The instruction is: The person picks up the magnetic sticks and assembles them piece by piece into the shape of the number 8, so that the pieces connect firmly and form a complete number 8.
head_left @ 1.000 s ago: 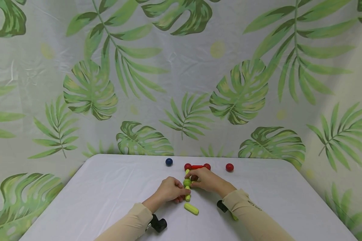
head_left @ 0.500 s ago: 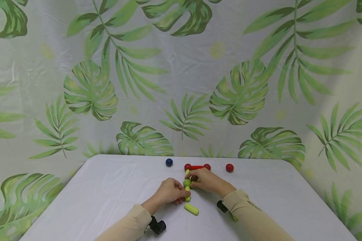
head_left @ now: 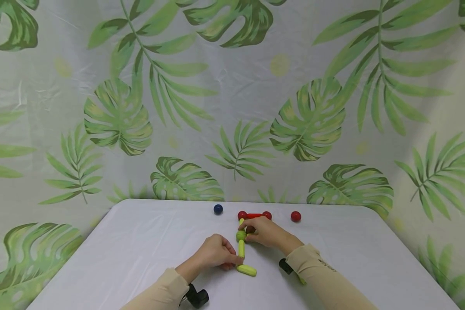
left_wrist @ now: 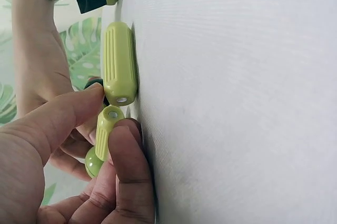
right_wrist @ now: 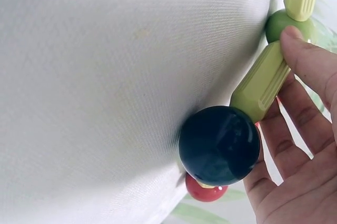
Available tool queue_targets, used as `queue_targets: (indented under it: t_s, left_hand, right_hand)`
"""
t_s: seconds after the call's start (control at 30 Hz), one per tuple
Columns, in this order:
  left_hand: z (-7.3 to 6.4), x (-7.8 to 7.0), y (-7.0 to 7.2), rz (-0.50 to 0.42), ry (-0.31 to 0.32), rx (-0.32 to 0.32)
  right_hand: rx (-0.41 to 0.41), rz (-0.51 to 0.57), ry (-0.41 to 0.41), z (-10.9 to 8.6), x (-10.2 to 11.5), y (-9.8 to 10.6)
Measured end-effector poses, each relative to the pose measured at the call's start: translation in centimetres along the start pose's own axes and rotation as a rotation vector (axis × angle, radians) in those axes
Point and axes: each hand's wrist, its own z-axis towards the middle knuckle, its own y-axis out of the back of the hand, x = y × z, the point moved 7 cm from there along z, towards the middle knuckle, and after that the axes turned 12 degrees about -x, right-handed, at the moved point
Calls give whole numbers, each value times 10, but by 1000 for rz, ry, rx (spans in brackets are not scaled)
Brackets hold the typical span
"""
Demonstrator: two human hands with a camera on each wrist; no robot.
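My left hand [head_left: 217, 252] is at the near end of a ribbed yellow-green rod [head_left: 242, 248], its thumb extended. The thumb tip touches a second such rod [left_wrist: 120, 63], lying crosswise on the table, while the index finger lies beside the first rod's magnet-tipped end. My right hand [head_left: 269, 231] grips a green ball [right_wrist: 275, 24] where a rod [right_wrist: 258, 84] meets it, thumb on the ball, fingers behind. That rod runs to a dark blue ball [right_wrist: 220, 145], mostly hidden by the hand in the head view. Another rod [head_left: 241, 221] points from the green ball toward the back.
Behind the hands, a red rod [head_left: 254, 215] joins two red balls [head_left: 242, 215]. A loose blue ball [head_left: 218, 209] and a loose red ball [head_left: 296, 216] are near the table's back edge. Another yellow-green piece [head_left: 302, 280] shows under the right forearm. A leaf-print curtain [head_left: 232, 99] hangs behind.
My left hand has moved toward me, from along the near rod to its end. The crosswise rod has turned slightly, its left end now nearer me. The right hand stays in place.
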Motion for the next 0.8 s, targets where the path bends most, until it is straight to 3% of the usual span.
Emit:
queue_targets:
  t_s: [0.47,0.8]
  left_hand:
    - [-16,-2,-6,-95,-44,120]
    - [-26,-8,-16,-93,-86,188]
  right_hand:
    - [-12,0,-5,-2,1,2]
    - [-7,-3,-12,-1,0,0]
